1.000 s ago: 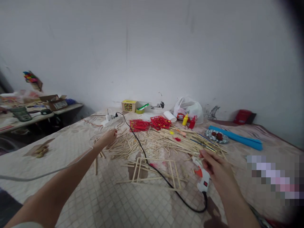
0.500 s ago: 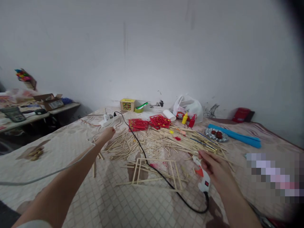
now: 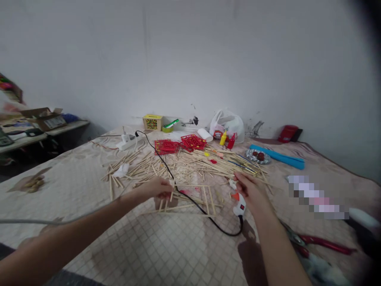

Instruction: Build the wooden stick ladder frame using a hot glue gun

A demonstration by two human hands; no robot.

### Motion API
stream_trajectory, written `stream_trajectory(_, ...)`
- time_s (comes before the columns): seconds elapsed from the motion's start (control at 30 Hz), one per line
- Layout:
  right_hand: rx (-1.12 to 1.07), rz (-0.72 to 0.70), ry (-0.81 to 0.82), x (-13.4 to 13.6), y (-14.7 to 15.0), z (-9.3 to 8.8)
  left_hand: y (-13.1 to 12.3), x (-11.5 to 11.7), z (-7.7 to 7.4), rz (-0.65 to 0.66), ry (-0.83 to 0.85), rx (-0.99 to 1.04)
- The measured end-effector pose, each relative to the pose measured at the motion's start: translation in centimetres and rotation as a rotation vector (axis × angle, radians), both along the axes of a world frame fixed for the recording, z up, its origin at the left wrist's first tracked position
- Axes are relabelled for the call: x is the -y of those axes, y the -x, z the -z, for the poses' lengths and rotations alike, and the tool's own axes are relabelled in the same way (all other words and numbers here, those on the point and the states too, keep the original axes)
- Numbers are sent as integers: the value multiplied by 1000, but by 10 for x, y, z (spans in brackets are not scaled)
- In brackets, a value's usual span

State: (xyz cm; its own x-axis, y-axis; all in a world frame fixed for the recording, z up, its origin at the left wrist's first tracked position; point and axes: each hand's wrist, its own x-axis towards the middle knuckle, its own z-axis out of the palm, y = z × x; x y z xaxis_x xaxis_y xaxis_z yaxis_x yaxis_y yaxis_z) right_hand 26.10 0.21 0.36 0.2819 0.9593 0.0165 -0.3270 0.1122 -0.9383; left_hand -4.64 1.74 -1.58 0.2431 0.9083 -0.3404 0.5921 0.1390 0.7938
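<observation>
My left hand (image 3: 157,188) is at the back left corner of a rectangular frame of thin wooden sticks (image 3: 212,200). Its fingers are curled closed at the frame's left side; exactly how they grip the wood is partly hidden. On the right, my right hand (image 3: 248,190) is closed around a white hot glue gun (image 3: 239,207) with an orange trigger and a red switch. From the gun's lower end a black cord (image 3: 199,207) loops across the stick frame toward a white power strip (image 3: 126,143).
Loose wooden sticks (image 3: 139,169) are heaped behind the frame. Beyond them lie red lattice pieces (image 3: 166,147), paint bottles (image 3: 223,138) and a plastic bag (image 3: 228,123). Red-handled pliers (image 3: 324,242) rest at the right, near a blue roll (image 3: 276,156).
My left hand has come back from near the power strip to the left side of the stick frame. My right hand still holds the glue gun. The view has shifted.
</observation>
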Motion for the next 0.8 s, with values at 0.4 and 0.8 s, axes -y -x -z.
stream_trajectory(0.4,-15,-4,-24,1,-1,-3,-11,11,11,-183,-172,-140)
stream_trajectory(0.8,20,-20,21,0,-1,3,124,-77,-16,-483,-439,-618)
